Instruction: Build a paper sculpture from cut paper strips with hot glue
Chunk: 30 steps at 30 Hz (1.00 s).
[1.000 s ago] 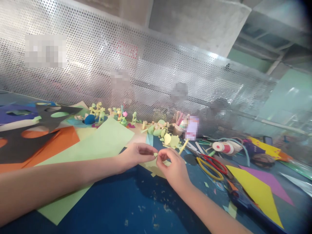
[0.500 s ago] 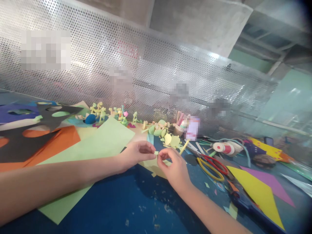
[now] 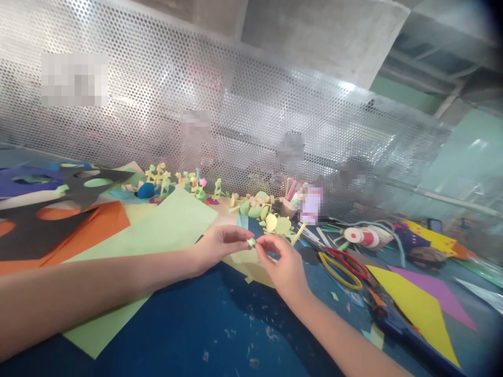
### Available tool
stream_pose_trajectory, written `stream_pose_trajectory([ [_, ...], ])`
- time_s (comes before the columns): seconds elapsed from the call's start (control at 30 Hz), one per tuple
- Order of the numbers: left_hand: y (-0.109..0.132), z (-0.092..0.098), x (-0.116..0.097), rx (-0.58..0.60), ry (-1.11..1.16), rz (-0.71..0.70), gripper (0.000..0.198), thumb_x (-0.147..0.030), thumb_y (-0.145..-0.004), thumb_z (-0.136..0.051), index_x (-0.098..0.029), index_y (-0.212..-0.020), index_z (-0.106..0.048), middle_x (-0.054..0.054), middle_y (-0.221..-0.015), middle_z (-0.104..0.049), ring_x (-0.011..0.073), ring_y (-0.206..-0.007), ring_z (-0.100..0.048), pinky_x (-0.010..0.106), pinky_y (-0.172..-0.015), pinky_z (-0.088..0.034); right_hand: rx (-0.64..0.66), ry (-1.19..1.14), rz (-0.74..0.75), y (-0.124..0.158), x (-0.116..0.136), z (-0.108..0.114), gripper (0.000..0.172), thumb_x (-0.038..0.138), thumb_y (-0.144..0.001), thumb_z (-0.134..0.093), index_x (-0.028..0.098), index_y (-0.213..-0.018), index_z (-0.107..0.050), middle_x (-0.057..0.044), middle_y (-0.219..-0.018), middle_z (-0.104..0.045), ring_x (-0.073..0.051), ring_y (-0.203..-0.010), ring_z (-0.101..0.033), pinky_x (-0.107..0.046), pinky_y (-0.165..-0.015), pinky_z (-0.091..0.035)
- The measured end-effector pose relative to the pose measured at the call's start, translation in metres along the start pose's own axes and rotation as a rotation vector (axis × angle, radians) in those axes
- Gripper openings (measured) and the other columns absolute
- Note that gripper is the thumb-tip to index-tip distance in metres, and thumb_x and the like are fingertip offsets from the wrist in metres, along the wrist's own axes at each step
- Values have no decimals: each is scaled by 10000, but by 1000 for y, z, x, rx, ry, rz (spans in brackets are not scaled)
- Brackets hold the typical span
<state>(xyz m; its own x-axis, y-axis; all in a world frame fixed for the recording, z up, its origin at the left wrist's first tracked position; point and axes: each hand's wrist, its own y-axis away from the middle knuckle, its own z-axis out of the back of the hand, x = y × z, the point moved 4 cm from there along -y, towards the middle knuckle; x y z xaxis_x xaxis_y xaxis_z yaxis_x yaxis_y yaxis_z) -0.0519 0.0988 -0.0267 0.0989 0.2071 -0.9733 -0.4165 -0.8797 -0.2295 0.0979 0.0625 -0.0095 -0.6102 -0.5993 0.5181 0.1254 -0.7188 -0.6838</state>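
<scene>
Between my two hands is a small pale green paper piece, folded into a tiny, roughly star-like shape. My left hand pinches it from the left between thumb and fingertips. From the right, my right hand closes thumb and forefinger at its edge. A pale yellow-green paper sheet lies beneath the hands. Under my left forearm spreads a large light green sheet. Just beyond the fingers sit several pale green and yellow paper discs.
Red-handled scissors and yellow-handled scissors lie at the right, near a spool and a yellow sheet. Black paper with round holes is at left. Small paper figures stand before a perforated metal panel.
The small paper piece has turned between my fingertips and now looks more star-like than flat. Both hands stay in nearly the same place, with slight finger shifts.
</scene>
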Motion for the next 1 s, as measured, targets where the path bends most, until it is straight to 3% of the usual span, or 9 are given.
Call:
stream_pose_trajectory([
  [0.7,0,1,4,3,-2,1,259,-313,-675,-695,-160,-879,-654,47,-902,-678,187,-897,-603,326,-856,-423,-6,83,79,0,5,1,68,168,-788,-534,204,-788,-592,-3,-738,-603,-134,-672,-572,-256,-678,-467],
  [1.0,-1,0,7,22,-46,55,262,-298,-634,-719,-158,-855,-695,41,-841,-707,180,-823,-625,305,-807,-456,1,211,227,3,11,1,101,100,-733,-511,196,-715,-538,6,-664,-538,-137,-647,-524,-252,-640,-432],
])
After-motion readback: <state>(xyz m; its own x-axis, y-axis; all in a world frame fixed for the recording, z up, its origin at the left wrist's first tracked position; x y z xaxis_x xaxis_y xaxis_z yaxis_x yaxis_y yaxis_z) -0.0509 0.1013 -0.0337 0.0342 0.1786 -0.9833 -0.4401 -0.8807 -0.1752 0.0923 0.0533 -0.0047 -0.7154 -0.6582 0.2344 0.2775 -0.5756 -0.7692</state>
